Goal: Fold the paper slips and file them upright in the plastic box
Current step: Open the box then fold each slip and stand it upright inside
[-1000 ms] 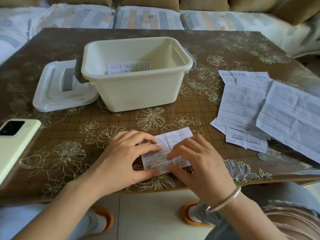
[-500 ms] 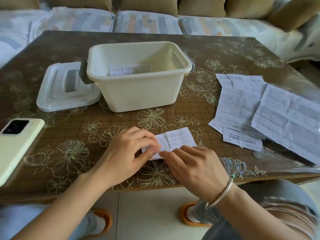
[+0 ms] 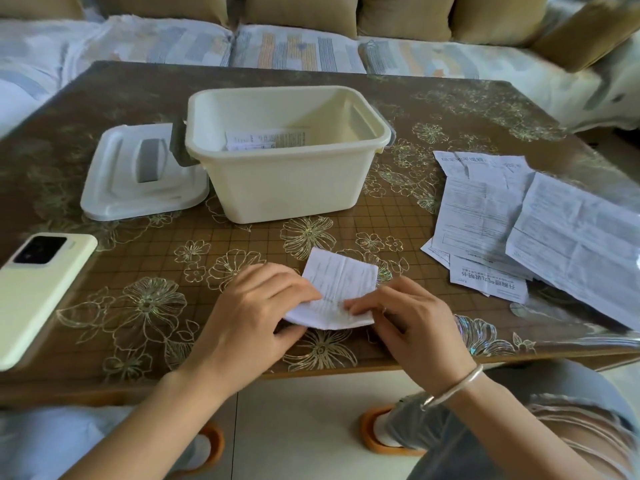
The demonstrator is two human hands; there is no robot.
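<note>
A small printed paper slip (image 3: 341,282), creased down its middle, is held just above the table near the front edge. My left hand (image 3: 256,317) pinches its left side and my right hand (image 3: 412,327) pinches its lower right side. The cream plastic box (image 3: 287,188) stands open behind them, mid-table. Folded slips (image 3: 266,138) stand upright against its inner left wall. More unfolded paper sheets (image 3: 512,220) lie in a loose pile on the right of the table.
The box's white lid (image 3: 138,178) lies flat to the left of the box. A pale phone (image 3: 38,285) rests at the table's left front edge. A sofa with cushions (image 3: 298,46) runs behind the table. My knees and orange slippers show below the edge.
The slip has been lifted off the table and turned more upright between both hands. The camera has tilted slightly, shifting the box and papers in view.
</note>
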